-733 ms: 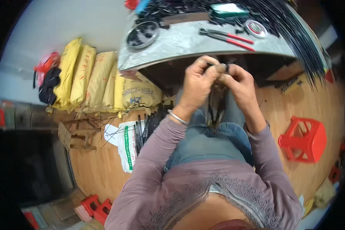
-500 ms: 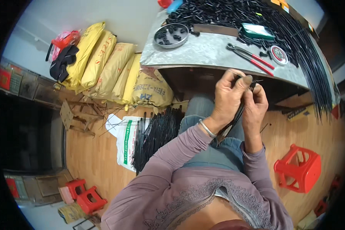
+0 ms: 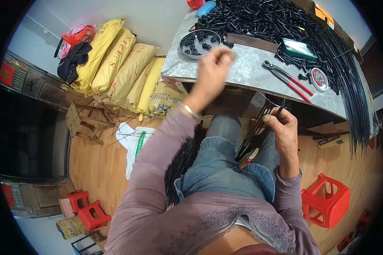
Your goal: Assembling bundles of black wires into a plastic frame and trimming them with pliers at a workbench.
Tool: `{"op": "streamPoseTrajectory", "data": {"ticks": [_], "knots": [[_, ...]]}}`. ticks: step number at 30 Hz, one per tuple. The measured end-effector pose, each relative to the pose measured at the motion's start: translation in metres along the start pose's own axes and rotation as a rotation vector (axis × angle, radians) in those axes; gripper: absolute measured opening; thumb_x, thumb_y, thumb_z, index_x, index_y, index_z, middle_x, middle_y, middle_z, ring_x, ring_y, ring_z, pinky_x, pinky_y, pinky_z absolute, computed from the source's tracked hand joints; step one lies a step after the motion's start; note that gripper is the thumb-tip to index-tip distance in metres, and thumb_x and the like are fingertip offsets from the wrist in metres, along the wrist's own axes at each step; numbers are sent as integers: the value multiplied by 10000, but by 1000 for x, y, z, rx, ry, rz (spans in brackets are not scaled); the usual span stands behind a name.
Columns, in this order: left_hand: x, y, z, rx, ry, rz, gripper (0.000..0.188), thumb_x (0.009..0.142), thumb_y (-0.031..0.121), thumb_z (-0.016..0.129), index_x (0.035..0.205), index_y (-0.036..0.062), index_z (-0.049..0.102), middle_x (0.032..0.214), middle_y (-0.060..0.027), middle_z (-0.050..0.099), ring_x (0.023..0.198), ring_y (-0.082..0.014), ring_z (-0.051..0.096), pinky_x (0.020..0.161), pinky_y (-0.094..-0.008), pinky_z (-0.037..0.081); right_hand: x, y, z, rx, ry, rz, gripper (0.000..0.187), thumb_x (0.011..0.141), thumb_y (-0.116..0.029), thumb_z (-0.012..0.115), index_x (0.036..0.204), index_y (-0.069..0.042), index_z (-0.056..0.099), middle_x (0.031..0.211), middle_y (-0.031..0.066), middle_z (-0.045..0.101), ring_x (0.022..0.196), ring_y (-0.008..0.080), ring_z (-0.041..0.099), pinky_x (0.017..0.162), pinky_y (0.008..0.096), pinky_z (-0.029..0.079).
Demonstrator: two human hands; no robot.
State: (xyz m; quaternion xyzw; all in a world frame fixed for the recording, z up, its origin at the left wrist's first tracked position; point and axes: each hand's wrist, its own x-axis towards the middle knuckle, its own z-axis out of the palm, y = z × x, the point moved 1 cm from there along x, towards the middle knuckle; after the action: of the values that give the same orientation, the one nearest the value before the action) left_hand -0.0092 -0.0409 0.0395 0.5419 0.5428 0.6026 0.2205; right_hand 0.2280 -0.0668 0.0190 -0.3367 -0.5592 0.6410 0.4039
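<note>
1. Since the earlier frame, the left hand (image 3: 211,72) has left the bundle and risen over the grey table (image 3: 247,72), just beside the round dish (image 3: 199,43) of small black pieces.
2. Its fingers are loosely curled and blurred; whether they hold anything cannot be told.
3. Alone now, the right hand (image 3: 284,127) is closed around the bundle of thin black rods (image 3: 254,135) near its upper end.
4. That bundle slants from upper right down to lower left, across the lap, below the table edge.

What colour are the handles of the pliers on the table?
Red. The pliers lie on the grey table, seen best in the head view.
</note>
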Motion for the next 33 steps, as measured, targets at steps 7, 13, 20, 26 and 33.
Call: {"op": "streamPoseTrajectory", "data": {"ticks": [7, 13, 20, 26, 33], "knots": [[91, -68, -57, 949, -140, -11, 311, 795, 344, 630, 908, 63, 701, 812, -153, 677, 760, -316, 644, 713, -399, 496, 22, 8, 10, -14, -31, 8, 163, 804, -145, 701, 848, -7, 627, 762, 30, 632, 684, 92, 577, 637, 234, 476], [105, -77, -58, 938, -165, -61, 252, 760, 260, 644, 876, 41, 689, 810, -134, 683, 743, -253, 649, 712, -360, 505, 32, 14, 6, 3, -79, -3, 216, 823, -215, 684, 879, -13, 635, 759, 34, 648, 678, 96, 588, 619, 226, 468], [30, 6, -3, -531, -565, -551, 220, 862, 162, 596, 1035, 27, 601, 833, -42, 619, 735, -114, 581, 696, -244, 470, 42, 10, 7, -8, -119, 119, 184, 832, -173, 629, 884, 4, 624, 749, 29, 623, 653, 90, 576, 611, 232, 455], [-28, 23, 28, -835, -466, -767, 219, 864, 156, 576, 1016, 9, 630, 902, -44, 635, 807, -127, 586, 734, -267, 452, 33, 7, 12, 103, -72, 64, 203, 808, -195, 714, 802, -9, 632, 670, 23, 599, 593, 85, 546, 535, 222, 418], [-43, 29, 35, -864, -407, -802, 254, 888, 211, 580, 1042, 16, 631, 912, -44, 647, 831, -121, 585, 755, -284, 451, 22, 14, 5, 105, -69, 86, 214, 797, -209, 733, 801, -17, 639, 655, 16, 600, 564, 80, 554, 522, 215, 417]]}}
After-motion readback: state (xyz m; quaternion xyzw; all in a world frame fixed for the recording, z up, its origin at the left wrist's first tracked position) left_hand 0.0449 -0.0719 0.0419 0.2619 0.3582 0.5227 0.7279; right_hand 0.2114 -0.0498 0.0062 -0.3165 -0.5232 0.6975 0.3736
